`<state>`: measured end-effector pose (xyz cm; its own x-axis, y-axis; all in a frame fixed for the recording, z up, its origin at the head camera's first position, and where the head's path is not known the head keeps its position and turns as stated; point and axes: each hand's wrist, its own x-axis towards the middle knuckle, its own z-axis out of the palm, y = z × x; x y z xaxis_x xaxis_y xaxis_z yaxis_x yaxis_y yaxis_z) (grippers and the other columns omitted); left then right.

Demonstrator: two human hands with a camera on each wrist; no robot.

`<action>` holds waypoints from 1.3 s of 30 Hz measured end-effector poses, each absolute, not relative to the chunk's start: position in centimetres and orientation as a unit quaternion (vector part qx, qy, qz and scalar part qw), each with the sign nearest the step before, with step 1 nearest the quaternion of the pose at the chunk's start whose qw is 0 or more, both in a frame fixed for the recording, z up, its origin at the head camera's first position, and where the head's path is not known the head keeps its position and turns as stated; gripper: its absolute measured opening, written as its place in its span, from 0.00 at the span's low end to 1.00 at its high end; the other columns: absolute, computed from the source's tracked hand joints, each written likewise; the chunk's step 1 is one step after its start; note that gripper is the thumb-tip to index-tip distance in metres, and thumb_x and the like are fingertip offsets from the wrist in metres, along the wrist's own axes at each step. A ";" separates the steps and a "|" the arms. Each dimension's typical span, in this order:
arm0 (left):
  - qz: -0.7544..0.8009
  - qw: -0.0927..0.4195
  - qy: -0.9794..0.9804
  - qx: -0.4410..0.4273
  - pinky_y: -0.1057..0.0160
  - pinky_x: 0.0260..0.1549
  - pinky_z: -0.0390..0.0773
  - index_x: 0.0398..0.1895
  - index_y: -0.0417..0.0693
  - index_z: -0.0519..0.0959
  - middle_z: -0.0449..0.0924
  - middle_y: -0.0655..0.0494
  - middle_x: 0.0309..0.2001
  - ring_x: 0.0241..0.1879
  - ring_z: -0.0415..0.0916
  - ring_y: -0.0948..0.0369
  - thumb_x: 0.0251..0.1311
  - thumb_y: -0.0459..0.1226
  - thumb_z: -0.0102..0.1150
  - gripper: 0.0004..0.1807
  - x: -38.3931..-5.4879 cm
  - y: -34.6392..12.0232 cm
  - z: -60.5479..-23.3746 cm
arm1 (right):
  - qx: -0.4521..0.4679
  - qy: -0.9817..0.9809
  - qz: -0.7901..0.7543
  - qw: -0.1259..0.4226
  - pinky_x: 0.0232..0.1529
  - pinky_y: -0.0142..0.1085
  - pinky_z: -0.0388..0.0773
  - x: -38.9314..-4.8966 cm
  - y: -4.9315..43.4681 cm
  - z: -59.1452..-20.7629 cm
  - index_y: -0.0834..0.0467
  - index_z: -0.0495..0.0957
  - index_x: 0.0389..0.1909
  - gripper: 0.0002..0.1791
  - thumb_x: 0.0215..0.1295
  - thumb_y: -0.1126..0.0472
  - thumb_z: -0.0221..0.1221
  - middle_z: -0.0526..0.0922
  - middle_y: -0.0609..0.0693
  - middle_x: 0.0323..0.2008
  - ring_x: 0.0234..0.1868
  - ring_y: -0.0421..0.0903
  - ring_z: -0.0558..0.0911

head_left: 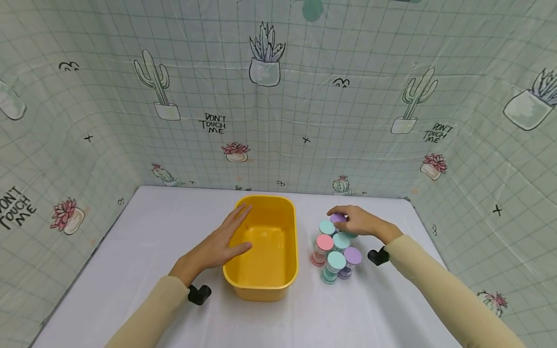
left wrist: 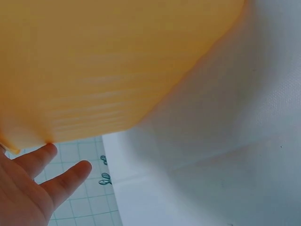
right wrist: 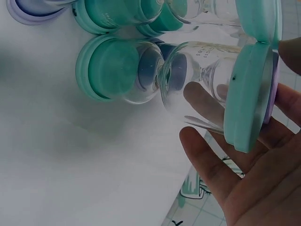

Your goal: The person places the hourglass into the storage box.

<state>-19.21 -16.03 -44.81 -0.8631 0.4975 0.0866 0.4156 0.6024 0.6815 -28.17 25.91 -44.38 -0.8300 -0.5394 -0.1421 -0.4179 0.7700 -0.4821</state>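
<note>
My left hand [head_left: 216, 247] lies at the left rim of an empty yellow plastic bin [head_left: 261, 290], fingers spread and straight, thumb over the opening. In the left wrist view, its fingertips [left wrist: 47, 150] show beside the bin's outer wall. To the bin's right, a cluster of upright hourglasses has teal, pink and purple caps. My right hand [head_left: 364, 223] reaches to the back of it, thumb and fingers around a purple-capped hourglass [head_left: 337, 218]. In the right wrist view, a teal-capped hourglass [right wrist: 244, 99] stands in front of those fingers and partly hides the grip.
Toward the front of the cluster stand a pink hourglass [head_left: 324, 243], a teal one [head_left: 336, 261] and another purple one [head_left: 352, 256]. A white cloth covers the table [head_left: 174, 222]. Behind and beside it hangs a grid-patterned curtain [head_left: 278, 111] with cactus drawings.
</note>
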 end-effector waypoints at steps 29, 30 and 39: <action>0.354 0.048 0.897 0.261 0.29 0.74 0.53 0.85 0.68 0.41 0.31 0.54 0.85 0.83 0.38 0.42 0.70 0.57 0.56 0.48 -19.2 -15.9 -44.8 | -0.253 0.930 -0.216 0.154 0.50 0.49 0.82 -28.6 25.7 -43.1 0.62 0.80 0.57 0.20 0.66 0.60 0.57 0.83 0.58 0.50 0.46 0.51 0.80; 0.353 0.048 0.897 0.260 0.28 0.73 0.52 0.85 0.68 0.41 0.31 0.55 0.85 0.83 0.36 0.42 0.70 0.57 0.56 0.48 -19.2 -15.9 -44.8 | -0.253 0.930 -0.218 0.156 0.49 0.47 0.82 -28.7 25.6 -42.9 0.62 0.80 0.57 0.20 0.66 0.60 0.57 0.84 0.58 0.49 0.45 0.50 0.80; 0.350 0.036 0.900 0.257 0.23 0.72 0.43 0.85 0.64 0.42 0.33 0.53 0.85 0.82 0.26 0.39 0.70 0.56 0.57 0.48 -19.3 -16.0 -44.8 | -0.250 0.918 -0.254 0.176 0.45 0.43 0.84 -29.6 24.8 -40.2 0.63 0.77 0.59 0.19 0.70 0.62 0.55 0.83 0.62 0.50 0.40 0.52 0.89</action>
<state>-19.29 -16.01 -44.83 -0.8655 0.4876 0.1143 0.4370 0.6239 0.6480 -29.55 24.75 -40.22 -0.8131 -0.5485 -0.1950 -0.3701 0.7456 -0.5542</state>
